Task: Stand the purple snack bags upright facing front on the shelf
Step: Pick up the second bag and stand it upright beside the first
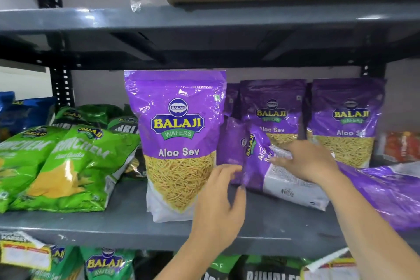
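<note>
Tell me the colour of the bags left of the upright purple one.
Green bags, seen in the head view.

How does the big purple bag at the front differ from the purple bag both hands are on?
The front purple bag stands upright, label facing forward, untouched. The handled purple bag lies tilted, label sideways, its white back panel partly showing, with the left hand at its lower edge and the right hand on top. Both read Balaji Aloo Sev.

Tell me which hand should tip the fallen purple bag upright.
Right, probably. The right hand already rests on the top of the tilted bag, where a lift would swing it upright. The left hand only touches its lower left edge, better for steadying.
</note>
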The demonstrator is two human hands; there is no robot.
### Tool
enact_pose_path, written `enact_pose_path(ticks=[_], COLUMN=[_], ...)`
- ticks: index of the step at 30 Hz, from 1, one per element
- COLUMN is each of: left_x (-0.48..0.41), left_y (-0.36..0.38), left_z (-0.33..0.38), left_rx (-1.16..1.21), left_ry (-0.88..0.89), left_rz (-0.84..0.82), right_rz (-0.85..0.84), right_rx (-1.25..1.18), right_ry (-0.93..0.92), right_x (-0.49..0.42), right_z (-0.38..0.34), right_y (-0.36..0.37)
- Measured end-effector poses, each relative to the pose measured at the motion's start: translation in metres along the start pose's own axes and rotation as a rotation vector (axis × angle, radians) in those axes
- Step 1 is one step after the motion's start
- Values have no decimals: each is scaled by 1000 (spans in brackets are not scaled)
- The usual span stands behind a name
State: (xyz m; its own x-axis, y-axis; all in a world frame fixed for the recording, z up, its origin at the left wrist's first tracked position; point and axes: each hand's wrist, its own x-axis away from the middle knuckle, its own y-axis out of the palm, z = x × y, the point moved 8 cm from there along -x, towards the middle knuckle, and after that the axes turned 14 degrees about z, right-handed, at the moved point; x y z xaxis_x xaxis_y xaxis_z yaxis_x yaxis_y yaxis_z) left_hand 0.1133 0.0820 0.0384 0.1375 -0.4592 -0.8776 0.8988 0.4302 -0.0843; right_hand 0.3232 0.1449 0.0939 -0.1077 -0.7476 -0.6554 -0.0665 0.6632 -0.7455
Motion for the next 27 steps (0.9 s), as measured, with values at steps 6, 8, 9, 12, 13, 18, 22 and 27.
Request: enact_pose_path(ticks=[6, 8, 9, 12, 13, 18, 22, 27], left_x=[0, -1, -3, -12, -13, -9, -10, -8], left_y=[79, 94, 102, 119, 119, 103, 90, 81], left_z=[-32, -33, -30, -16, -14, -11, -4, -7], left_rx=[231, 254, 286, 399, 393, 310, 293, 281], left_ry=[-828, -912, -929, -871, -838, -685, -538, -492], left_rz=[-143, -114, -115, -80, -34, 176, 280, 322], right_rz=[273, 384, 422, 433, 397, 278, 394, 503], right_rx=[-462, -697, -810, -1143, -1216, -1409, -1560, -1525], right_ry=[136, 228, 274, 474, 544, 655, 679, 640], right_x=[12, 17, 21, 39, 45, 49, 31, 18], right_z=[25, 36, 40, 49, 50, 51, 61, 73], right_y=[-26, -32, -31, -9, 4, 21, 1, -12])
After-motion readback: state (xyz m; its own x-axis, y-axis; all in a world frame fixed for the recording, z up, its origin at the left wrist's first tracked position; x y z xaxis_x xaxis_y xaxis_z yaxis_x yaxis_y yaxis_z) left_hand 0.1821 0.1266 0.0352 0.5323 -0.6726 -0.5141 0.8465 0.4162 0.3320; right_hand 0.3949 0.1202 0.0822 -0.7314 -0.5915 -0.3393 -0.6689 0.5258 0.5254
